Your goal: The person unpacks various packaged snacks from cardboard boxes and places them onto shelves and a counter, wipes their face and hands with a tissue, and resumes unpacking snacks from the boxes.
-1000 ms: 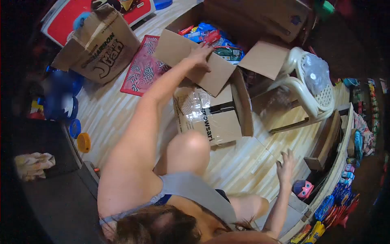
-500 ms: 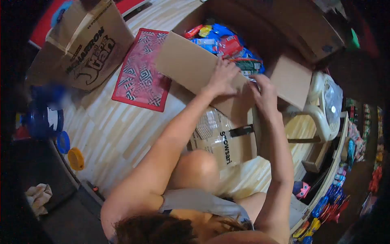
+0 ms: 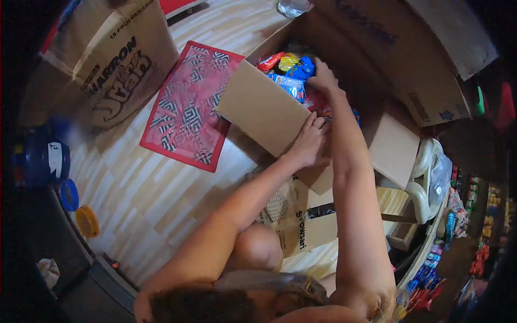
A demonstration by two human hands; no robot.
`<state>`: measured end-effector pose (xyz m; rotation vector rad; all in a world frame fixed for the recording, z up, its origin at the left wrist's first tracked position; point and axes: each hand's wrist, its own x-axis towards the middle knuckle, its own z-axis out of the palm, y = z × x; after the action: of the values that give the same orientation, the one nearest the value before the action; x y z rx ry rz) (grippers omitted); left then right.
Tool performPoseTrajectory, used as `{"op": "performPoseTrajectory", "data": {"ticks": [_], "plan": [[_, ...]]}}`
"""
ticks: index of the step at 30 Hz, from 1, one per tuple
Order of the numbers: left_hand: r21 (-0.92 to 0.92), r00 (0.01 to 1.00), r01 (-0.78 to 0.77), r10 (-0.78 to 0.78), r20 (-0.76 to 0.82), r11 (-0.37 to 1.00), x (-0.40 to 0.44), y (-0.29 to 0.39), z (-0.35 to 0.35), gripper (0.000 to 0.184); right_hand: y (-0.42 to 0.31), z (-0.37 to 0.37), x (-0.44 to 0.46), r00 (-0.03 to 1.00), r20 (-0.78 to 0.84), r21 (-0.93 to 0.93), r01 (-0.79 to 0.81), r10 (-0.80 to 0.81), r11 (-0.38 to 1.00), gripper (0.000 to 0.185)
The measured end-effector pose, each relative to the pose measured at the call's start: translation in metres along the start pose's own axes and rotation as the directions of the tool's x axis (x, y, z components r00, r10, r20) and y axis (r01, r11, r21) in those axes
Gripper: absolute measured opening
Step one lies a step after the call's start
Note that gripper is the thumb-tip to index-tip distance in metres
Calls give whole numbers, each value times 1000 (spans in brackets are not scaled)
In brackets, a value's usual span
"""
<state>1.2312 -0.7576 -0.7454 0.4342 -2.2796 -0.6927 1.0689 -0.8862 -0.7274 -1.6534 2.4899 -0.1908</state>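
A large open cardboard box (image 3: pixel 375 47) holds colourful packets, among them a blue packet (image 3: pixel 303 68), a red one (image 3: pixel 270 62) and a yellow one. Inside the box, my right hand (image 3: pixel 326 81) has its fingers and thumb closed at the right end of the blue packet. My left hand (image 3: pixel 312 141) is at the box's near edge, its fingers bent over the cardboard flap (image 3: pixel 264 105); part of its grip is hidden. Below the flap lies a taped carton with "growsari" print (image 3: pixel 309 229), partly covered by my arms.
A red patterned mat (image 3: pixel 188 105) lies on the wood-look floor, beside a tall brown carton (image 3: pixel 121 70). At the right are a cream plastic chair (image 3: pixel 420 199) and shelves of small packs. A blue container (image 3: pixel 46 159) and two round lids stand at the left.
My right hand has moved from the box's near edge in among the packets and closed on the blue packet. My left hand remains at the flap. The view has shifted.
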Motion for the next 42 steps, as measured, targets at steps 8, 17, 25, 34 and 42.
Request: {"op": "performPoseTrajectory", "data": {"ticks": [8,17,25,34,42], "plan": [[121,994,-12,-2,109,993,5,5,-10,61,25,-11,-28,939,-246,-88,224,-239,971,33],[-120,996,-7,-4,-88,993,3,-2,-3,86,56,-99,-93,706,-708,229,269,-30,936,28],[-640,873,-230,-135,-468,733,92,-52,-54,105,41,-173,-131,853,-468,713,519,-231,471,17],[-954,833,186,-553,26,236,66,-58,-58,36,100,-54,-83,993,98,33,-67,63,997,42],[-854,766,413,-628,137,317,66,-42,-66,43,165,-31,-95,932,344,144,-167,109,975,40]]}}
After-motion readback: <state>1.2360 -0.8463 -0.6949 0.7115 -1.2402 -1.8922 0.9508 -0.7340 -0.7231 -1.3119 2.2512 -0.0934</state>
